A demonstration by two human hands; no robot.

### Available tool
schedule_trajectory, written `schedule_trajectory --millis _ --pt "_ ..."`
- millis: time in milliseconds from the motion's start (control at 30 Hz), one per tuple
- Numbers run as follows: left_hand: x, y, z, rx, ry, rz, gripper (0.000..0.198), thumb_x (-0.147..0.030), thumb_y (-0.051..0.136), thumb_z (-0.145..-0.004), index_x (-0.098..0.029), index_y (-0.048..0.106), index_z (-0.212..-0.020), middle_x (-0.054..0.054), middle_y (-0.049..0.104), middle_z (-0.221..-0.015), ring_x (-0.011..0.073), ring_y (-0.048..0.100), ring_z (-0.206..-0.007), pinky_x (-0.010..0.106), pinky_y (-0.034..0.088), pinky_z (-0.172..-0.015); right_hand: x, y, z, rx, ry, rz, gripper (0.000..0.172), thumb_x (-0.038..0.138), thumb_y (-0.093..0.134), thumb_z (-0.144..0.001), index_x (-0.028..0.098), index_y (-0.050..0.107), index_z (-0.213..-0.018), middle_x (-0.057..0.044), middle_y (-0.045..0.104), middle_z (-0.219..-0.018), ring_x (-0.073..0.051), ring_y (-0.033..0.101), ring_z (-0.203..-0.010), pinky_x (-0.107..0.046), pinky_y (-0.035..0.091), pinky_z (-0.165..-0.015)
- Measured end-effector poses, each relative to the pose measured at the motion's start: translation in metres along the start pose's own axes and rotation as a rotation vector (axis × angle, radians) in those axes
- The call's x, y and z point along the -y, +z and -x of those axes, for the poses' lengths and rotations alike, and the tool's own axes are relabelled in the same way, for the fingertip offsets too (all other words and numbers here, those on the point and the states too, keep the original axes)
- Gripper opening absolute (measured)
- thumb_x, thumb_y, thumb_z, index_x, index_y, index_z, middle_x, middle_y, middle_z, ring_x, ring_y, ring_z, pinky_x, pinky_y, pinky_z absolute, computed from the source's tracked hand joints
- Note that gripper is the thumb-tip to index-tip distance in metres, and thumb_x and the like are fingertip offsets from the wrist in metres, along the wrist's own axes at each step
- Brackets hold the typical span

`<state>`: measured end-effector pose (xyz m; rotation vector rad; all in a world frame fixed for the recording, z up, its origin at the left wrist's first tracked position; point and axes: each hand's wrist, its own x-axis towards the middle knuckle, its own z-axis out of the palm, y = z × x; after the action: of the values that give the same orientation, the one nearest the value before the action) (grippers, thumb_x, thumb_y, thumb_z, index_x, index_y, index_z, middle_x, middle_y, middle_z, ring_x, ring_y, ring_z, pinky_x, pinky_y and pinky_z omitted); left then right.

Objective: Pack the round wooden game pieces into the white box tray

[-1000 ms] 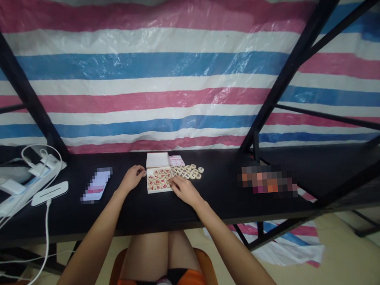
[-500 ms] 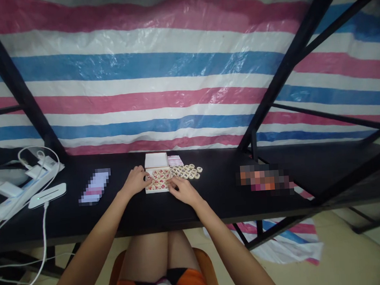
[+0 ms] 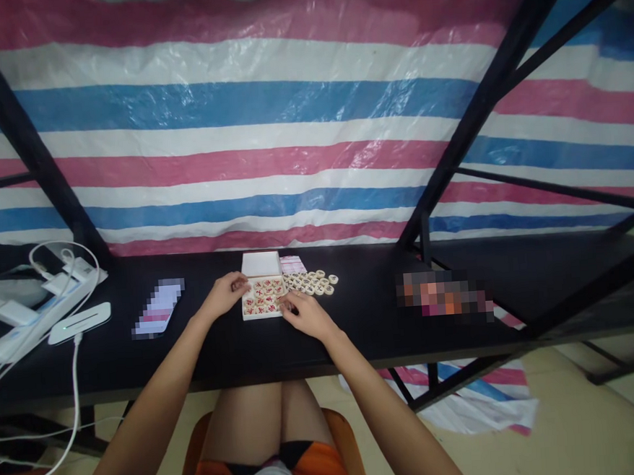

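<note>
Head cam: left hand [image 3: 226, 291] just slid back, baring more red-marked pieces [image 3: 269, 287] in the box [image 3: 262, 316] on my desk [image 3: 367, 335]; right hand [image 3: 307, 316] at its edge. Both half-curled, can't tell if they're gripping.

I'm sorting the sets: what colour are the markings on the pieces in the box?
Red, on pale pieces; the head view shows it.
</note>
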<state>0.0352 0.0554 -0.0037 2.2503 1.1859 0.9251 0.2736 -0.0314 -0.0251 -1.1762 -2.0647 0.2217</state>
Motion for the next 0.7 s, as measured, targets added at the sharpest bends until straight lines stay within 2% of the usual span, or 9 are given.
schedule_trajectory --millis 67,100,233,300,467,700 --pt "0.010 -0.009 -0.001 -0.071 -0.073 0.097 0.029 -0.043 0.058 -0.076 -0.018 0.059 -0.092 0.002 0.063 -0.079 0.0159 0.057 -0.073 0.028 0.045 -0.069 0.000 0.000 0.000 -0.004 -0.002 0.006 0.014 0.018 0.050 -0.084 0.018 0.062 -0.092 -0.002 0.060 -0.081 -0.014 0.056 -0.074 -0.026 0.045 -0.075" --pt "0.015 -0.014 0.000 -0.061 -0.100 0.133 0.031 -0.044 0.059 -0.075 -0.018 0.059 -0.092 0.002 0.064 -0.078 0.0158 0.058 -0.072 0.028 0.045 -0.069 0.000 0.000 0.000 -0.009 -0.006 0.009 0.014 0.018 0.050 -0.084 0.018 0.062 -0.091 -0.002 0.061 -0.081 -0.014 0.056 -0.074 -0.026 0.045 -0.076" --pt "0.026 -0.027 0.003 0.155 -0.192 0.139 0.029 -0.044 0.063 -0.067 -0.018 0.059 -0.080 0.001 0.064 -0.068 0.0165 0.059 -0.068 0.027 0.044 -0.066 0.000 0.000 0.000 -0.021 -0.023 0.027 0.013 0.016 0.049 -0.084 0.017 0.062 -0.087 -0.003 0.061 -0.081 -0.015 0.056 -0.076 -0.027 0.045 -0.077" --pt "0.026 -0.027 0.005 0.186 -0.207 0.068 0.027 -0.044 0.062 -0.067 -0.018 0.060 -0.074 0.000 0.064 -0.067 0.0164 0.058 -0.067 0.026 0.042 -0.063 0.000 -0.001 0.000 -0.016 -0.024 0.036 0.012 0.016 0.050 -0.084 0.017 0.062 -0.086 -0.003 0.062 -0.082 -0.015 0.056 -0.077 -0.027 0.045 -0.077" --pt "0.021 -0.022 0.005 0.120 -0.220 -0.148 0.030 -0.048 0.056 -0.072 -0.019 0.058 -0.066 -0.001 0.059 -0.060 0.0150 0.053 -0.059 0.025 0.034 -0.054 0.000 0.000 0.000 -0.005 -0.009 0.054 0.012 0.016 0.050 -0.084 0.018 0.061 -0.085 -0.004 0.063 -0.084 -0.015 0.057 -0.078 -0.028 0.045 -0.077" --pt "0.016 -0.015 0.003 0.143 -0.200 -0.144 0.030 -0.048 0.052 -0.076 -0.021 0.055 -0.064 0.000 0.061 -0.058 0.0161 0.055 -0.057 0.025 0.035 -0.056 0.003 -0.002 0.002 -0.021 -0.034 0.102 0.015 0.015 0.047 -0.085 0.019 0.061 -0.088 -0.005 0.061 -0.089 -0.017 0.057 -0.085 -0.030 0.046 -0.080"
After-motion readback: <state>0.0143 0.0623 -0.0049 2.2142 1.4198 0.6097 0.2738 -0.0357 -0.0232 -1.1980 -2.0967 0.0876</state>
